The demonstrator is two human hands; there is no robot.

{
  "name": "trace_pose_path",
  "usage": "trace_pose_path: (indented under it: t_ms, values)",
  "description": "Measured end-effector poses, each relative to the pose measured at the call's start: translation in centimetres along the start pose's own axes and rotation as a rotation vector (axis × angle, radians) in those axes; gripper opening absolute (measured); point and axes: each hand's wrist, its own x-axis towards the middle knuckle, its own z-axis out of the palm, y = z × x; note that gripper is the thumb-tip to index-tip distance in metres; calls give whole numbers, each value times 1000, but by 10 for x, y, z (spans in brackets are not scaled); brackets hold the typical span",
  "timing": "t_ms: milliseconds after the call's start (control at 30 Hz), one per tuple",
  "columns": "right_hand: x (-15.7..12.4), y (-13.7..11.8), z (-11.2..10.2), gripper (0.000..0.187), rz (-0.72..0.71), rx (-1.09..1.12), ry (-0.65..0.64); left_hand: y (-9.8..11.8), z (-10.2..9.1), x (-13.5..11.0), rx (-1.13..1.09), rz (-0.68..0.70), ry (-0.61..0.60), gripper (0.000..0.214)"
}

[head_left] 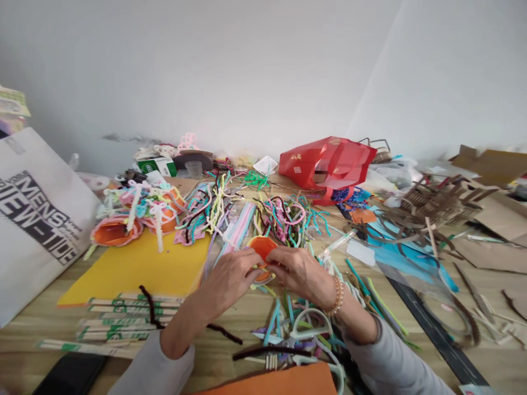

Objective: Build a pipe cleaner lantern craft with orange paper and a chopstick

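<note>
My left hand (228,277) and my right hand (298,271) pinch a small orange paper cup (262,248) from either side above the table, and the fingers hide its lower part. A pale strand seems to run under the fingers, but I cannot tell what it is. Loose pipe cleaners (284,219) in many colours lie just beyond my hands. A yellow card sheet (140,269) lies beside my left hand. A dark brown pipe cleaner (267,352) and pale loops lie below my wrists.
Orange paper flowers with pipe-cleaner trim (115,230) lie at the back left, near a white printed tote bag (37,219). Paper-sleeved chopsticks (127,315) are stacked at the front left. A red bag (327,164) stands at the back. Cardboard scraps (436,206) and a black ruler (436,340) cover the right.
</note>
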Motion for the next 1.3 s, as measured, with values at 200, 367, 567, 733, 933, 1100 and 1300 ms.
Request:
trace_pose_path:
  t_ms: [200,367,567,733,933,1100,1300]
  values:
    - [0,11,-6,8,63,142,51,-16,-6,2,-171,-30,30,11]
    - [0,16,-7,16,87,149,58,-25,-12,1,-226,-41,9,13]
    - [1,14,-8,17,97,174,40,-26,-14,-2,-204,-43,-13,17]
    - [1,12,-10,15,87,146,45,-19,-15,-2,-242,7,-4,23]
    - [0,15,-7,9,39,120,47,-14,-17,-2,-233,10,-32,30]
    - [0,15,-8,8,22,140,38,-14,-15,-1,-183,-6,-19,27]
    - [0,14,-10,12,-34,121,-3,-12,-16,-1,-113,9,-48,25]
